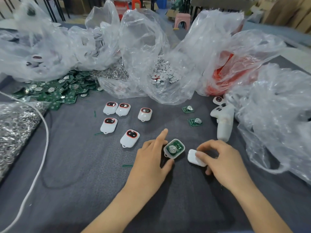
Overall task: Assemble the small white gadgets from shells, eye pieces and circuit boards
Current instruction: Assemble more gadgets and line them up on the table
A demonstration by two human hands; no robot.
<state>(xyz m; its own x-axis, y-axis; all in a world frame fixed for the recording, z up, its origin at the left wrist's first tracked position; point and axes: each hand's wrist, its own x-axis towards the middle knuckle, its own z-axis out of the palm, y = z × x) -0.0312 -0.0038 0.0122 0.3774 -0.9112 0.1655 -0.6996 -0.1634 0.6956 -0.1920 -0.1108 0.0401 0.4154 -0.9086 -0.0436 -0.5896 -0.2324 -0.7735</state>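
Holding 2 shells (174, 148); 5 gadgets (130, 137) L, 2 PCBs (195, 122)

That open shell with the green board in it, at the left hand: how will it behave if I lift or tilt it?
Likely light and stiff: the open shell is small moulded plastic. Its board lies uncovered, the white cover being apart in the right hand, so tilting may drop it. Its boxy shape should not roll.

The counter (84, 174) is covered in dark matt cloth, kinda felt-like. The shells (129, 138) look like smooth white plastic. The bags (143, 39) are thin, crinkly clear plastic, pretty glossy. The boards (195, 122) are green with shiny metal cells, and the rings (15, 128) are bright metal.
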